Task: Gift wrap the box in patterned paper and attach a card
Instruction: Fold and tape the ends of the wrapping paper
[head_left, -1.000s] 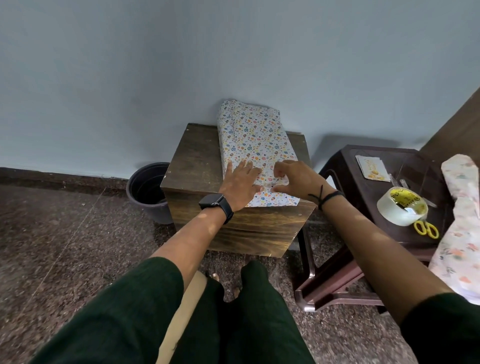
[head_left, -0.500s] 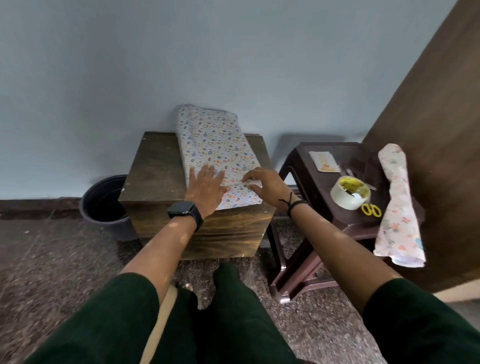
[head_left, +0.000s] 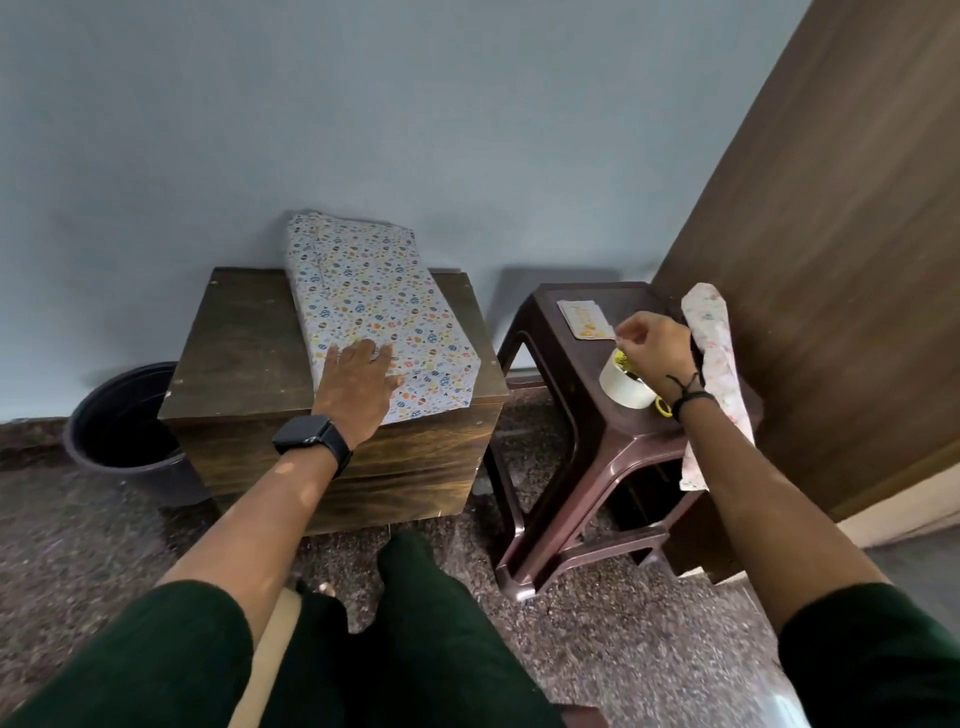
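Box (head_left: 374, 306) fully covered in dotted paper, left hand (head_left: 358, 382) flat on it; right hand (head_left: 652, 348) fingers pinching above tape roll (head_left: 626, 387)

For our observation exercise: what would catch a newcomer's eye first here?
The wrapped box in patterned paper lies on the dark wooden cabinet, with the left hand pressing flat on it. To the right, the right hand reaches over the tape roll on the brown plastic stool.

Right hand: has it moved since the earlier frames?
Yes. The right hand has left the wrapped box and gone rightward to the brown stool, now above the tape roll.
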